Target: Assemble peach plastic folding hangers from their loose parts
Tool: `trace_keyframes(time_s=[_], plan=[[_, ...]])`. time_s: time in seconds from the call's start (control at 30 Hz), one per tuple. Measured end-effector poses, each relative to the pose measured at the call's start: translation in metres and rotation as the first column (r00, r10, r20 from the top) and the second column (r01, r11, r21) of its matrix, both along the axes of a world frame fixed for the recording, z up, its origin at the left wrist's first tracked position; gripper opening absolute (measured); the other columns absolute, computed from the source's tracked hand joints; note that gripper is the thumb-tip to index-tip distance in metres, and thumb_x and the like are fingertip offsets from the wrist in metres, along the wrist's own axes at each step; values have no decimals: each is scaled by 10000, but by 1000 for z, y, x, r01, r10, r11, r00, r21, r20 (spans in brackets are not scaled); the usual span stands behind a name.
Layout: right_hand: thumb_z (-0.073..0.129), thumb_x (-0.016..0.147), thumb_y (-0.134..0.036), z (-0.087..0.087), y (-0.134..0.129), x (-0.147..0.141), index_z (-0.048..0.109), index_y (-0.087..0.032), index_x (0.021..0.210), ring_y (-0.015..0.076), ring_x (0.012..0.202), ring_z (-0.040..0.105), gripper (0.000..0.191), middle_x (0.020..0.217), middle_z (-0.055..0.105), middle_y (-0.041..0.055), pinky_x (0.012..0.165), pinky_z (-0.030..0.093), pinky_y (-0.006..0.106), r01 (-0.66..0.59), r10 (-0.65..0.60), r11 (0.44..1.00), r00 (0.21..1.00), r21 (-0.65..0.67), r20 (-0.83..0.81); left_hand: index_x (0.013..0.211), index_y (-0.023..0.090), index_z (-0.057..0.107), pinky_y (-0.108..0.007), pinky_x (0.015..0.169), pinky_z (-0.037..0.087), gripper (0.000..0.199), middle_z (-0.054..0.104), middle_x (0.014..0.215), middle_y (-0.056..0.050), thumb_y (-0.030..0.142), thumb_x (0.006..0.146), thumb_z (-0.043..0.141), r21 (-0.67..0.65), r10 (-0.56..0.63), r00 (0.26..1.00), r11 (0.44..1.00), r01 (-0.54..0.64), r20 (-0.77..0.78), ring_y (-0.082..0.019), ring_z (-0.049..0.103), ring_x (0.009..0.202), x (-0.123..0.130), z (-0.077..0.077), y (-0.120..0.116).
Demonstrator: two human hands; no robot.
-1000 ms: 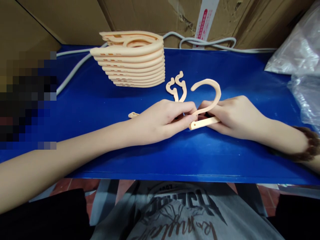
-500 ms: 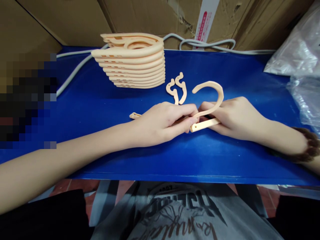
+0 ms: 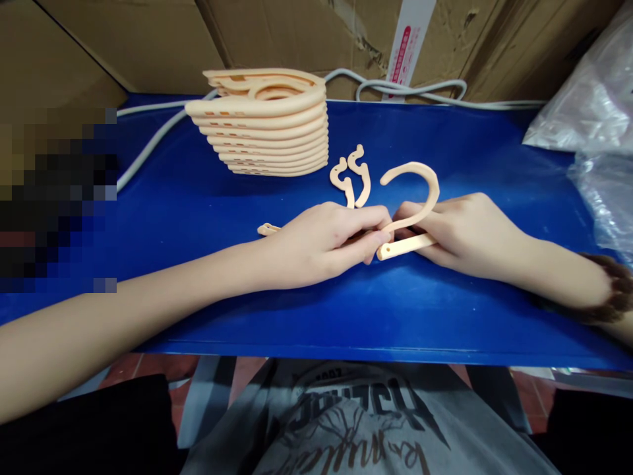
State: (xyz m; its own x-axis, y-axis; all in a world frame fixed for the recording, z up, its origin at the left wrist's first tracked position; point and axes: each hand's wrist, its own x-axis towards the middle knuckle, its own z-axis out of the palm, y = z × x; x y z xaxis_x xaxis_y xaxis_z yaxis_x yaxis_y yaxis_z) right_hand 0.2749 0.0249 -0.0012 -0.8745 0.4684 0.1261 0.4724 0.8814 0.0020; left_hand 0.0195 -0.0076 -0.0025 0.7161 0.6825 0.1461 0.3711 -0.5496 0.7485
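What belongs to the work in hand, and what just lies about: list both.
Work in hand:
hook and straight bar, held by left hand and right hand
likely, by matching colour: small curved pieces, stacked pieces

Apparently lying about:
white cable
plastic bag
cardboard

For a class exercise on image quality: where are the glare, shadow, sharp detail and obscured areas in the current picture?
Head view: bright glare on the bag; head view: the table looks darker just below the stack; head view: hook, left hand and right hand look fairly sharp; head view: a pixelated patch hides part of the left side.
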Motion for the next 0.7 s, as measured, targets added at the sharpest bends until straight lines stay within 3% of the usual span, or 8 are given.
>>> trace_keyframes(time_s=[0.2,0.3,0.43,0.57,0.7], plan=[[366,1099,-575,-1,0,-1,682,-162,1077,172,597,630,521,776,732,59,545,321,280,-34,39,998,993,47,-110,953,187,621,-197,742,474,264,741,849,33,303,1118,452,-94,-20,996,995,29,88,-85,664,753,0,0,1],[358,1072,-674,0,-1,-2,700,-175,1086,187,697,697,605,891,779,85,585,378,280,-53,53,999,986,1,-158,961,177,642,-178,717,482,241,750,860,28,275,1102,473,-120,-7,993,993,21,119,-76,676,739,1,1,0],[330,1102,-613,1,-3,-3,688,-186,1076,182,737,714,558,932,789,82,590,384,271,-34,27,998,989,-46,-143,894,173,629,-174,689,498,245,709,799,34,258,1083,497,-123,106,981,989,-87,162,-61,649,652,3,3,-3],[250,1129,-544,2,-5,-3,675,-183,1024,160,587,609,568,717,702,39,541,310,283,-3,5,1000,996,26,-87,895,173,609,-165,532,510,224,619,680,40,288,1073,536,-307,242,941,938,-164,236,-79,629,567,5,5,-7],[258,1129,-534,2,-5,-3,683,-190,976,152,553,576,567,641,642,15,528,277,285,-17,22,998,997,63,-80,1043,152,651,-166,484,541,210,615,616,49,322,1090,537,-446,319,920,874,-193,227,-85,617,492,6,11,-11]])
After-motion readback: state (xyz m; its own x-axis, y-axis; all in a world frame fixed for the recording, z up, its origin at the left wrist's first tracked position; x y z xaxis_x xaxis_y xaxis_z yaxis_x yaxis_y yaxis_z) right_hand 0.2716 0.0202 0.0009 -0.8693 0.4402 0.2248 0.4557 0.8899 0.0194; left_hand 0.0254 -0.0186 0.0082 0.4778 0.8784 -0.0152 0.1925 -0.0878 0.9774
